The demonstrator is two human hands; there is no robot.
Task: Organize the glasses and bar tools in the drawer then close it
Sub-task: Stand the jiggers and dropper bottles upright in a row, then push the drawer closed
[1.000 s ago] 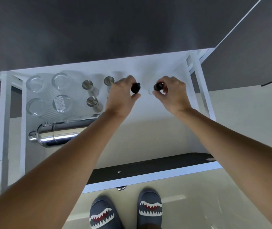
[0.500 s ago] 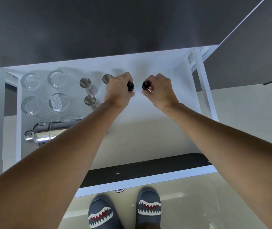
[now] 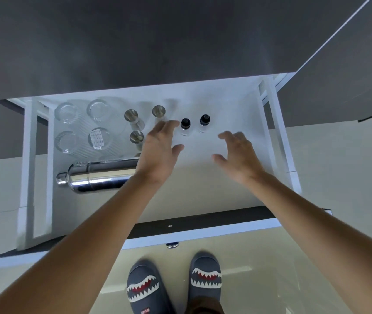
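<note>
The white drawer [image 3: 221,186] is pulled out below me. Two small clear bottles with black caps stand upright side by side near its back, the left bottle [image 3: 185,123] and the right bottle [image 3: 204,120]. My left hand [image 3: 160,152] hovers open just left of and in front of them, holding nothing. Off to the right and nearer me, my right hand [image 3: 239,156] is spread open too. Several clear glasses [image 3: 98,138] stand at the back left, three steel jiggers [image 3: 131,116] beside them, and a steel shaker [image 3: 96,179] lies on its side in front.
The dark drawer front [image 3: 194,223] with a round metal knob [image 3: 172,245] faces me, above my feet in shark-print slippers [image 3: 206,276]. A dark countertop [image 3: 158,37] overhangs the drawer's back. White rails [image 3: 277,141] run along both sides. The drawer's right half is bare.
Both hands held the two black-capped bottles at the drawer's back; they have let go and drawn back toward me, and the bottles now stand on their own.
</note>
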